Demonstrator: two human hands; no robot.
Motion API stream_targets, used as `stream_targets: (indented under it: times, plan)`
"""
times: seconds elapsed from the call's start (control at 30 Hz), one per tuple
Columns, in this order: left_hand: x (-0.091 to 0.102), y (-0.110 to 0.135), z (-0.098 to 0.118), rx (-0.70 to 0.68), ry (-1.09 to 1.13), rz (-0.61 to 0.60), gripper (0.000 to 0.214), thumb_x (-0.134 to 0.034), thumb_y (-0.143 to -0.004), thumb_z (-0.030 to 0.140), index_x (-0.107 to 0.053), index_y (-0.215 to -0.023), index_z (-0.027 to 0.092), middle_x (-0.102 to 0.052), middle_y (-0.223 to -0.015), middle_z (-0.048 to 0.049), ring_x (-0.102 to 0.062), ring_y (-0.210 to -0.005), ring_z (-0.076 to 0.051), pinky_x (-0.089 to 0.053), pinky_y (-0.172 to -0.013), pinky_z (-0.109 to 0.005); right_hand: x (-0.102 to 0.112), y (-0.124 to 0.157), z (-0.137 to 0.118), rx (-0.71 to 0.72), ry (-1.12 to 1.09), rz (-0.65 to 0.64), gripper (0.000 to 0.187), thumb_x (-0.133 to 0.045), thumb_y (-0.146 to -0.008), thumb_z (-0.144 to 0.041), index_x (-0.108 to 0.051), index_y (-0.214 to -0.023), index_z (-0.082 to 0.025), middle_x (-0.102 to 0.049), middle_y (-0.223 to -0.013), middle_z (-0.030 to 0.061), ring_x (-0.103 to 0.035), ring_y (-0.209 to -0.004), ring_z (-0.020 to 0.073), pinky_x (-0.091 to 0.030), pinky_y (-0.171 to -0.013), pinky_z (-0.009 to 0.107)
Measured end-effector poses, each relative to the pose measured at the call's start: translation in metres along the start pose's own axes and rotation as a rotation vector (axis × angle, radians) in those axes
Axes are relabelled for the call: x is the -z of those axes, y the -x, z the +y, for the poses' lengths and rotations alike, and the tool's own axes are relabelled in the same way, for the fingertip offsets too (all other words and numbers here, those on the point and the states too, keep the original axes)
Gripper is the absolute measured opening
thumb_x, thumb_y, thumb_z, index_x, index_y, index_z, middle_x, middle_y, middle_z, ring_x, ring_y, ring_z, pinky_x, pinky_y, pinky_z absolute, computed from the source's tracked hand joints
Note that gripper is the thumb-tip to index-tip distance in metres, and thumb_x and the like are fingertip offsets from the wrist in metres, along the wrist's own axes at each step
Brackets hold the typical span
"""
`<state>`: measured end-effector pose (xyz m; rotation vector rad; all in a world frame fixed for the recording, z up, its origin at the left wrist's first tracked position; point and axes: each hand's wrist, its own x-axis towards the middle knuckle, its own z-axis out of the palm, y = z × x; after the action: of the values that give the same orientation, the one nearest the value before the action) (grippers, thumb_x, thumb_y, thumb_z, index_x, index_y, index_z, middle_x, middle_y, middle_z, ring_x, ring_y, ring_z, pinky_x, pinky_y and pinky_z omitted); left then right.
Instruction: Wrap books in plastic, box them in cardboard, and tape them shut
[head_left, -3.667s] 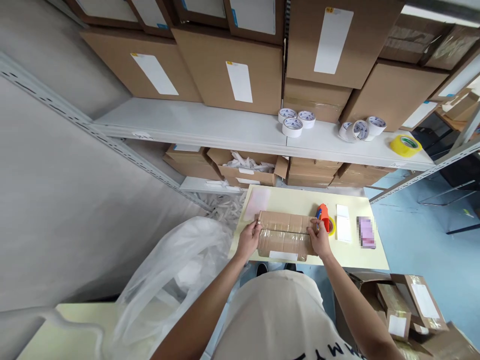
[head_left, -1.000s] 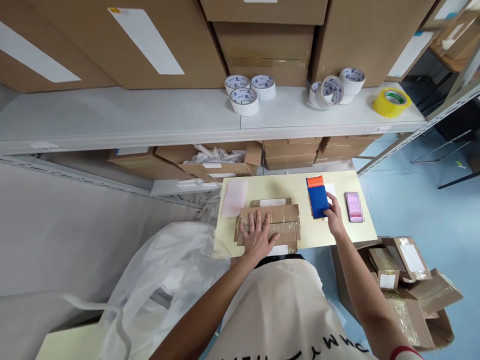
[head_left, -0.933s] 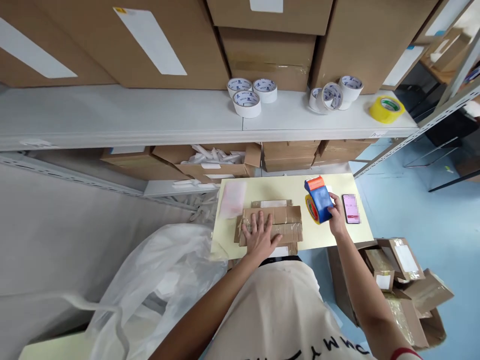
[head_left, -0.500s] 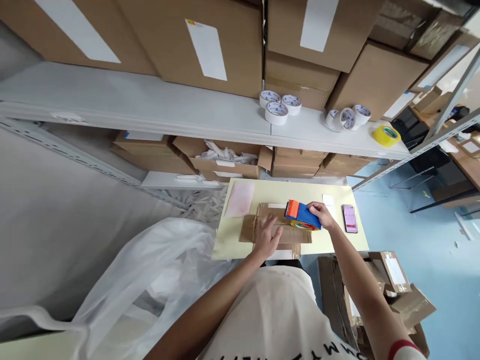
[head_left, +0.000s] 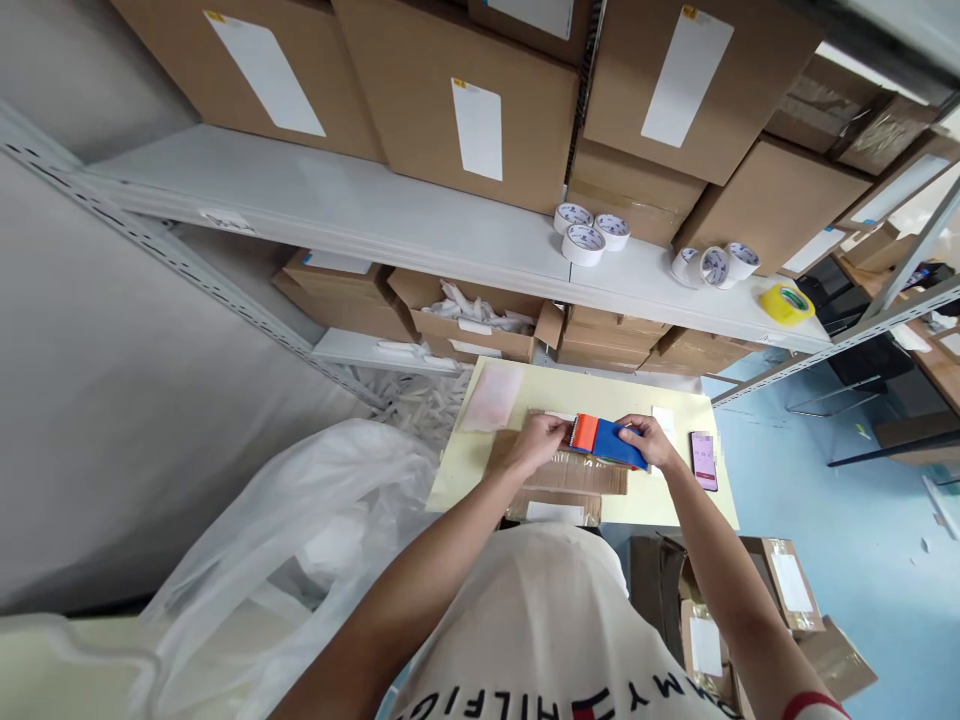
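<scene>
My right hand (head_left: pixel 646 441) is wrapped round the blue end of a tape dispenser (head_left: pixel 616 441), which has an orange front part with a toothed edge. That dispenser is held just over a brown cardboard box (head_left: pixel 576 474) lying on the pale yellow table (head_left: pixel 675 503). At the toothed end, the fingers of my left hand (head_left: pixel 541 442) are closed in a pinch; whatever is between them is too small to make out. A smaller cardboard piece with a white label (head_left: pixel 555 513) lies at the table's near edge.
A phone (head_left: pixel 703 461) lies at the table's right side and a pinkish sheet (head_left: pixel 493 396) at its left. Behind, a shelf (head_left: pixel 450 225) carries white tape rolls (head_left: pixel 584 244) and a yellow roll (head_left: pixel 786 304). Cardboard boxes (head_left: pixel 784 580) stand lower right; clear plastic (head_left: pixel 330 540) fills the left.
My left hand has gone from spread fingers over the box to a pinch at the dispenser's orange end. The dispenser has tilted in my right hand. The view has shifted left.
</scene>
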<state>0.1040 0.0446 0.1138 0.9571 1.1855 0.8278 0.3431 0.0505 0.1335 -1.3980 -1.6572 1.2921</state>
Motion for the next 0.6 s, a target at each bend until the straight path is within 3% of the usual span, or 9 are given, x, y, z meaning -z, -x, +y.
stream_targets:
  times: [0.2, 0.3, 0.47, 0.6]
  plan:
    - [0.073, 0.009, -0.017, 0.064, -0.025, 0.234, 0.034, -0.078, -0.068, 0.046, -0.069, -0.073, 0.014, -0.072, -0.066, -0.0058, -0.07, -0.063, -0.018, -0.058, -0.07, -0.032, 0.025, 0.013, -0.004, -0.036, 0.226, -0.022, 0.046, -0.07, -0.069, -0.063, -0.073, -0.078, -0.018, -0.075, -0.077, 0.0059, -0.068, -0.069, 0.0211, -0.054, -0.064, 0.031]
    - [0.096, 0.014, -0.037, 0.096, -0.118, 0.263, 0.038, -0.075, -0.069, 0.051, -0.069, -0.073, 0.014, -0.073, -0.069, -0.0072, -0.07, -0.063, -0.017, -0.057, -0.068, -0.031, 0.033, 0.02, -0.001, -0.079, 0.344, -0.032, 0.041, -0.068, -0.071, -0.059, -0.073, -0.078, -0.019, -0.076, -0.076, 0.0053, -0.068, -0.067, 0.0208, -0.053, -0.063, 0.03]
    - [0.092, 0.008, -0.066, 0.115, -0.311, 0.276, 0.027, -0.061, -0.082, 0.041, -0.069, -0.073, 0.017, -0.075, -0.074, -0.0062, -0.07, -0.069, -0.018, -0.055, -0.067, -0.028, 0.023, 0.017, -0.009, -0.08, 0.495, -0.052, 0.036, -0.065, -0.075, -0.053, -0.075, -0.081, -0.019, -0.076, -0.08, 0.0059, -0.069, -0.073, 0.022, -0.053, -0.068, 0.031]
    - [0.078, 0.006, -0.081, 0.077, -0.49, 0.316, 0.018, -0.057, -0.085, 0.027, -0.072, -0.078, 0.02, -0.077, -0.092, -0.0077, -0.07, -0.097, -0.023, -0.05, -0.086, -0.031, 0.013, 0.014, -0.016, -0.083, 0.567, -0.05, 0.035, -0.064, -0.077, -0.052, -0.075, -0.082, -0.019, -0.077, -0.081, 0.0058, -0.069, -0.074, 0.0218, -0.052, -0.068, 0.03]
